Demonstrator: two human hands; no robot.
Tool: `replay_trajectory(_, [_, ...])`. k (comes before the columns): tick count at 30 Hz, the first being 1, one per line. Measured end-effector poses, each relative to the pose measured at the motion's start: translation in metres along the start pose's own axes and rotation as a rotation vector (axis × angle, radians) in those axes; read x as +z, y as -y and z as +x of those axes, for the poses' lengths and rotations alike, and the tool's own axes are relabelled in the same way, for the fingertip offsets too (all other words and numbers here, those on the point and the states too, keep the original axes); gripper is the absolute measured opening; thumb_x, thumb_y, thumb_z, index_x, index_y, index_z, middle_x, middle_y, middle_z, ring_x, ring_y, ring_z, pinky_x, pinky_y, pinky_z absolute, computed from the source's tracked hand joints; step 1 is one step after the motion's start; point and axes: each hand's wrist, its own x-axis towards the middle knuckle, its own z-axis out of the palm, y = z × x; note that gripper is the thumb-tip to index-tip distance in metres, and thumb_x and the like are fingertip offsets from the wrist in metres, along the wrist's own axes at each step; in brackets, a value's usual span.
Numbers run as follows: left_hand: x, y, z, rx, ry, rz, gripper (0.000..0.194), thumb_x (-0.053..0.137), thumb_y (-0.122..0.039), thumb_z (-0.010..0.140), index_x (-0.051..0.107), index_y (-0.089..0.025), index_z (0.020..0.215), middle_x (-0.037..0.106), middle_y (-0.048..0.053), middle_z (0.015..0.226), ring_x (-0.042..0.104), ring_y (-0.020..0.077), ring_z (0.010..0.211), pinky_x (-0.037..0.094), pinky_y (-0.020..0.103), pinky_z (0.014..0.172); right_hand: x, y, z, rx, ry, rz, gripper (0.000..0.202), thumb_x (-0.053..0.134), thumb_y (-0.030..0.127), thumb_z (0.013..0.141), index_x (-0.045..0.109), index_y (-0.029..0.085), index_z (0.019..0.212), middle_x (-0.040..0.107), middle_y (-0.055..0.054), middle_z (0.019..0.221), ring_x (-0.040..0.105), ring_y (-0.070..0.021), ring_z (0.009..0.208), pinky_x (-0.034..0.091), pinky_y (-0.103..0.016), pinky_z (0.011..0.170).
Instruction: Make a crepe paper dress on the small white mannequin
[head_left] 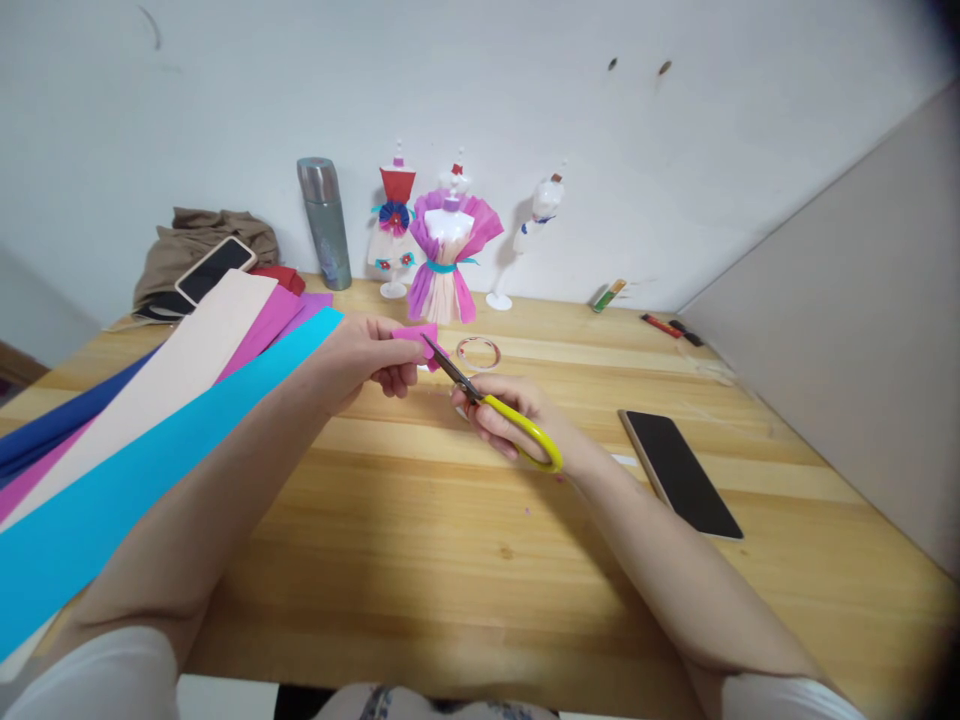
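Note:
Between the fingers and thumb of my left hand [379,355] is a small piece of magenta crepe paper [417,334]. My right hand [501,412] grips a pair of yellow-handled scissors [523,430], their blades pointing up and left. The blade tips meet the right side of the paper; whether they are cutting into it I cannot tell. A ring-shaped roll of tape [478,353] lies just beyond the scissors. By my left forearm are long strips of crepe paper, with a turquoise strip [172,455] on top of a pale pink strip [202,340] and others.
Along the wall stand a thermos flask [324,225] and several small dress forms, one in a purple and pink paper dress [450,265]. A phone [679,470] lies on the right. Another phone [216,270] rests on brown cloth [169,250] at left. A glue stick [609,296] is at the back.

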Motion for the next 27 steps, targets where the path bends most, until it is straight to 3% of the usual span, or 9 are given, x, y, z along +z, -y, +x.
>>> replay_trajectory(27, [-0.0031,-0.0014,0.0011,0.022,-0.009,-0.007,0.016,0.077,-0.027,0.065,0.071,-0.014,0.058,0.064,0.002,0.050,0.054,0.0098,0.040,0.040,0.020,0.041,-0.0011,0.0001,-0.0015,0.014,0.012,-0.014,0.049,0.067,0.062,0.089,0.063,0.015,0.105,0.048,0.006,0.062,0.035,-0.0046,0.040,0.027,-0.021,0.039])
